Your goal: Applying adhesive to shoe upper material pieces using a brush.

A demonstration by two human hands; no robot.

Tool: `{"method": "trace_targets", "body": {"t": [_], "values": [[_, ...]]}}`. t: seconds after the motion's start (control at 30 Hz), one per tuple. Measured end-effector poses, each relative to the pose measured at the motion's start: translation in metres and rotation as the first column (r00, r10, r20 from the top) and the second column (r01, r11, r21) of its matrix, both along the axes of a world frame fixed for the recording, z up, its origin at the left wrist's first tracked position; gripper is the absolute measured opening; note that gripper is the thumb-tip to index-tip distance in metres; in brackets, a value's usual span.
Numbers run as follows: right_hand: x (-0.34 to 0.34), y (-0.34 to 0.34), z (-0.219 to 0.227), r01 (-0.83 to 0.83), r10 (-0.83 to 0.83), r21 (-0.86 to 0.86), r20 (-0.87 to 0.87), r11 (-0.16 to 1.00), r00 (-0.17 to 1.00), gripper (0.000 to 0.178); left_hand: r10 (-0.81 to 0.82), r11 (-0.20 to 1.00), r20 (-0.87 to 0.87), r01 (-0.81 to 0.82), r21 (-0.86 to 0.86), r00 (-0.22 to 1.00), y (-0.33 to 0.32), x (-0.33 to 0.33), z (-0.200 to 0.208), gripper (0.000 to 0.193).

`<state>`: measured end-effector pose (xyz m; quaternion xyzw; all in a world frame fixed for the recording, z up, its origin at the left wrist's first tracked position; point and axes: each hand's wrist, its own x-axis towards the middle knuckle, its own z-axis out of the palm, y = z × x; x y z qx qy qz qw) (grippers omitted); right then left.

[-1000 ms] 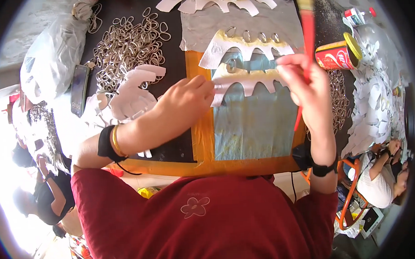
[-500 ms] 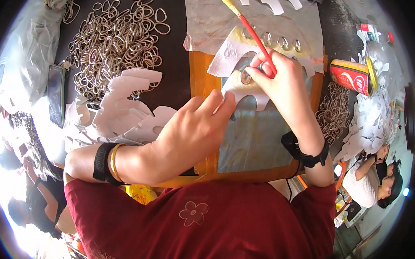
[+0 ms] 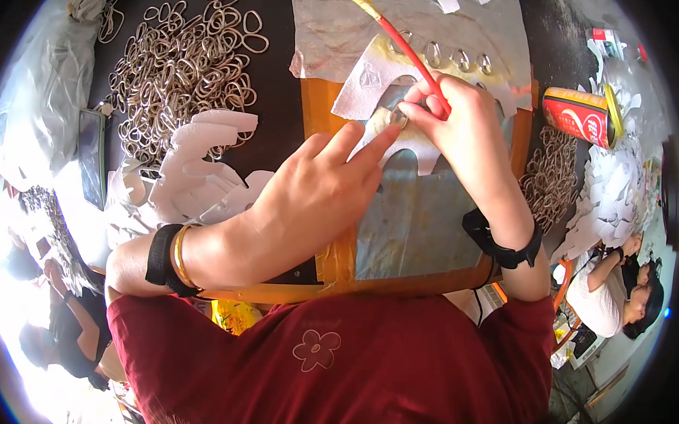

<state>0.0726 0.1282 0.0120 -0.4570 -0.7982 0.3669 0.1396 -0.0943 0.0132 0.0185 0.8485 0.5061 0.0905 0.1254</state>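
Note:
A red-handled brush slants up and left from my right hand, its yellowed bristle end pointing away from me. The same hand's thumb and fingertip are at a metal ring on a small white scalloped piece. My left hand reaches in from the left with fingers stretched and spread. Its index fingertip touches the piece beside that ring, while the thumb is hidden. Just beyond lies a larger white scalloped piece, with several rings standing along its yellowish, glue-like edge.
Metal rings lie heaped at the far left, above a stack of white cut pieces. On the right are a red-and-yellow can, another ring pile and white scraps. Other people sit at both sides.
My left index finger has moved right and up onto the small white piece, next to the ring. The right hand with the brush has stayed nearly in place.

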Motion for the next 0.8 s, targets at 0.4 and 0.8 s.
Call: {"method": "trace_targets", "body": {"t": [0.4, 0.8], "values": [[0.045, 0.001, 0.041, 0.092, -0.101, -0.130, -0.064, 0.987, 0.993, 0.011, -0.092, 0.996, -0.031, 0.092, 0.000, 0.995, 0.010, -0.001, 0.005, 0.028], [0.216, -0.118, 0.015, 0.484, -0.506, 0.175, 0.119, 0.858, 0.854, 0.016, -0.098, 0.995, 0.020, 0.098, -0.005, 0.995, 0.008, 0.003, 0.028, 0.017]]}}
